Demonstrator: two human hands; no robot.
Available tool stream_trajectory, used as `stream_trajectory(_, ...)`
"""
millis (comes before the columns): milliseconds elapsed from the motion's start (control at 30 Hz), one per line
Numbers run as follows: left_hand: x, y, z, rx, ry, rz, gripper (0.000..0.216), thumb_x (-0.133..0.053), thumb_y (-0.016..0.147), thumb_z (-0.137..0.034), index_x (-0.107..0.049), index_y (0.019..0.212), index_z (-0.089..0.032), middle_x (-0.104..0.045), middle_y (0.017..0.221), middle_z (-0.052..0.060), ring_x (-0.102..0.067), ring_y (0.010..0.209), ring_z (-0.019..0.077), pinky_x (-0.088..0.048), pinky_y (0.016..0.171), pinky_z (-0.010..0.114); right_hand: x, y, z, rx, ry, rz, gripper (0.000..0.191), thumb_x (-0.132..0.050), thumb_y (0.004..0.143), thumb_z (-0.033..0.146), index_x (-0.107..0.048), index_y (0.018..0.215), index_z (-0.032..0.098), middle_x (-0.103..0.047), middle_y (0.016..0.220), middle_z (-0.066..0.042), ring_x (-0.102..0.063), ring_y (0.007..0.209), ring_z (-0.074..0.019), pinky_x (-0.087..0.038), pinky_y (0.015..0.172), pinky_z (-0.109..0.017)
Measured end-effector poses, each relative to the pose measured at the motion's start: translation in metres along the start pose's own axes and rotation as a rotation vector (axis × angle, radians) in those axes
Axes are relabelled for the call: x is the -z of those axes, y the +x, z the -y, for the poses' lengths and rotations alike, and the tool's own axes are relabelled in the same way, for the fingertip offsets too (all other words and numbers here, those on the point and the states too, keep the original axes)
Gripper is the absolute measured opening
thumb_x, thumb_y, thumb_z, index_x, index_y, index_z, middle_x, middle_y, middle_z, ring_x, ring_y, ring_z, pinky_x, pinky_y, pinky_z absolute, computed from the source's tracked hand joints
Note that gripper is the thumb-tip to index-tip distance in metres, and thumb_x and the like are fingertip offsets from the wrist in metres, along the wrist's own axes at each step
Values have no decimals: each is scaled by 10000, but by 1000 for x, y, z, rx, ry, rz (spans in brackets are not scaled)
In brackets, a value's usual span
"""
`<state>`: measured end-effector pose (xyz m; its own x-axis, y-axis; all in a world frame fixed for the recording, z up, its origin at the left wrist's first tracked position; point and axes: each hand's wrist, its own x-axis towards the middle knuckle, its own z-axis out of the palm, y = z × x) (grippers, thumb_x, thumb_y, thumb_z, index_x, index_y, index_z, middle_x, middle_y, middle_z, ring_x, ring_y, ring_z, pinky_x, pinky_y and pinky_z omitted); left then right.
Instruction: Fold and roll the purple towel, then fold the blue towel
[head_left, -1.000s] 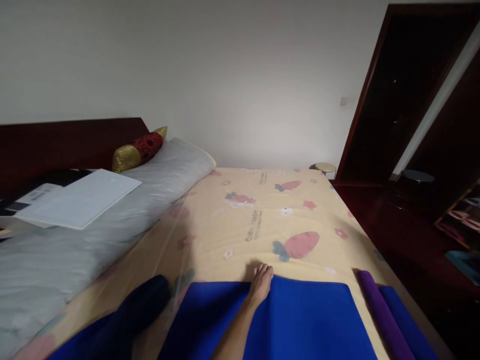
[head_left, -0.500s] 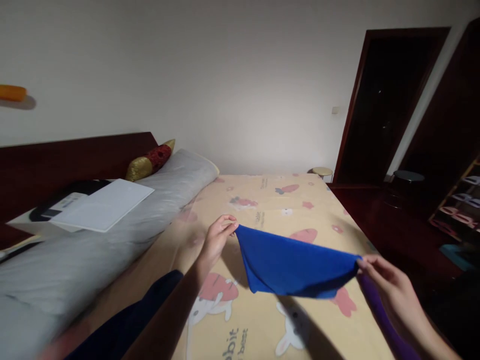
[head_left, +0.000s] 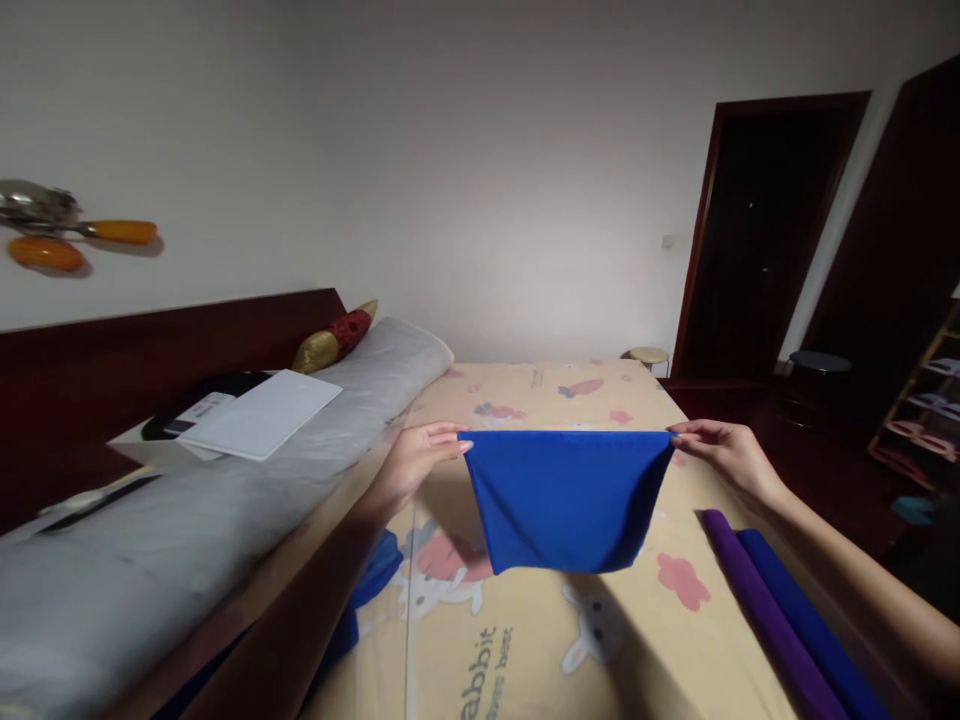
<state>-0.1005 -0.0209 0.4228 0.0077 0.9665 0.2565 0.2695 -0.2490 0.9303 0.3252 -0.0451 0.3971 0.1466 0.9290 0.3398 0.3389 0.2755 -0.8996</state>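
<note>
A blue cloth (head_left: 566, 495) hangs stretched in the air above the bed, its top edge level. My left hand (head_left: 424, 455) pinches the cloth's upper left corner. At the upper right corner my right hand (head_left: 716, 450) pinches it too. The cloth droops below both hands over the yellow cartoon-print bedsheet (head_left: 540, 640). A purple roll (head_left: 757, 605) and a blue roll (head_left: 814, 625) lie side by side on the bed under my right forearm.
A long grey bolster (head_left: 187, 540) runs along the dark wooden headboard (head_left: 150, 350) on the left, with a white box (head_left: 259, 415) and a red-gold cushion (head_left: 337, 335) on it. More blue fabric (head_left: 367, 585) lies under my left arm. A dark doorway (head_left: 757, 240) and shelves stand right.
The blue cloth lay flat on the bed under my left hand; both hands have lifted it by its corners and pulled it taut and level. The view has tilted upward.
</note>
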Motion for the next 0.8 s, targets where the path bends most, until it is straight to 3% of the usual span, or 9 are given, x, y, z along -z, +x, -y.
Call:
stream_trajectory(167,3,-4,3,-61,121,76,335,-830,519,-427,-732,748,-204,-745,720,51,-672,695,215,-533,627,320,7,-9,0,117,-419,57,131,-635,729,284,-713,801,208,-736,772,-31,-689,772,-201,-493,714,-301)
stream_trajectory(267,4,-1,10,-98,205,84,306,-829,499,-419,-721,668,-188,-709,611,35,-631,598,196,-495,556,299,6,-12,-5,167,-677,102,118,-572,769,224,-686,800,212,-715,744,-20,-662,724,-180,-430,631,-269)
stream_trajectory(367,5,5,18,-129,262,49,254,-820,506,-404,-718,625,-204,-711,643,29,-620,619,182,-472,578,283,2,-8,-11,156,-866,26,125,-548,808,236,-671,834,228,-706,755,-28,-636,702,-181,-355,567,-263)
stream_trajectory(667,-12,59,50,-239,348,-152,241,-765,555,-449,-707,631,-228,-620,722,8,-571,722,166,-450,733,315,-30,44,-26,190,-929,-99,200,-461,882,234,-650,932,190,-690,789,-88,-602,676,-194,-339,625,-311)
stream_trajectory(800,-7,58,57,-276,355,-168,302,-725,613,-517,-709,711,-231,-590,814,8,-566,790,166,-450,757,313,-31,43,-30,299,-897,-158,234,-409,917,258,-623,965,174,-673,838,-98,-600,785,-210,-381,769,-351)
